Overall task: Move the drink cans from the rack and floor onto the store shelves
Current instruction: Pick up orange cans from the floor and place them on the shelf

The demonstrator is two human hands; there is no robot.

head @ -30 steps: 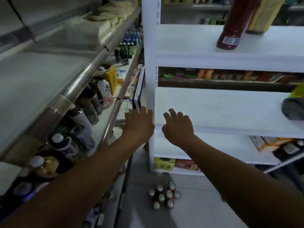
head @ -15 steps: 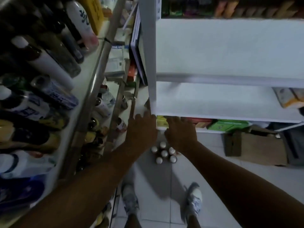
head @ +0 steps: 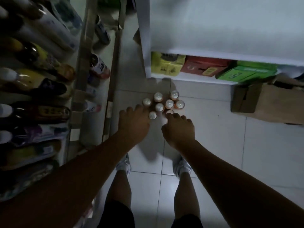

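Several orange drink cans point(head: 164, 103) with pale tops stand upright in a tight cluster on the tiled floor, just in front of the white shelf unit point(head: 213, 30). My left hand point(head: 134, 123) reaches down at the cluster's near left side, fingers loosely extended beside the nearest can point(head: 152, 115). My right hand point(head: 178, 129) hovers at the near right side, its fingertips over a partly hidden can point(head: 169, 111). Neither hand holds anything. The white shelf boards above are bare where they show.
A metal rack point(head: 83, 63) full of bottles and cans lines the left. Yellow, red and green boxes point(head: 205, 67) fill the white unit's bottom shelf. A cardboard box point(head: 266, 104) sits on the floor at right. My legs and white shoes stand below the cans.
The view tilted down from the shelves to the floor. Both hands dropped from shelf height to the can cluster, which now lies right at my fingertips.
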